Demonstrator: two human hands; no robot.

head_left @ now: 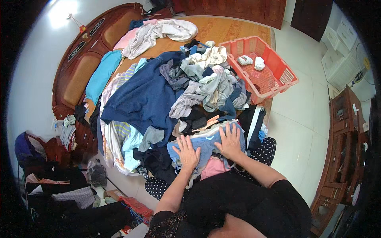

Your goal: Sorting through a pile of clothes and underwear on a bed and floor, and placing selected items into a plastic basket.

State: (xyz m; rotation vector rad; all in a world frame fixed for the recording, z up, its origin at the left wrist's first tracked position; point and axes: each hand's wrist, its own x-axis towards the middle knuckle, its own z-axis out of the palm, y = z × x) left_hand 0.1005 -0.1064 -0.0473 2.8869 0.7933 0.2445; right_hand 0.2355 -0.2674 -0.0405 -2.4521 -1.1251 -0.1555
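A light blue bra [205, 148] lies spread at the near edge of a heap of clothes. My left hand [188, 153] rests palm down on its left side, fingers apart. On the right cup, my right hand [230, 142] is flat with its fingers spread. A pink garment [213, 168] shows just below the bra. Beyond my hands are black clothes [195, 120] and a pile of grey and white socks [208, 86]. To the left of these lies a navy sweatshirt [146, 92]. What lies under the bra is mostly hidden.
A red plastic basket [285, 68] stands at the bed's right side, holding two rolled white socks [252, 62]. A turquoise cloth [104, 73] lies near the wooden headboard [89, 41]. The tiled floor [297, 131] and a wooden cabinet [335, 175] are to the right.
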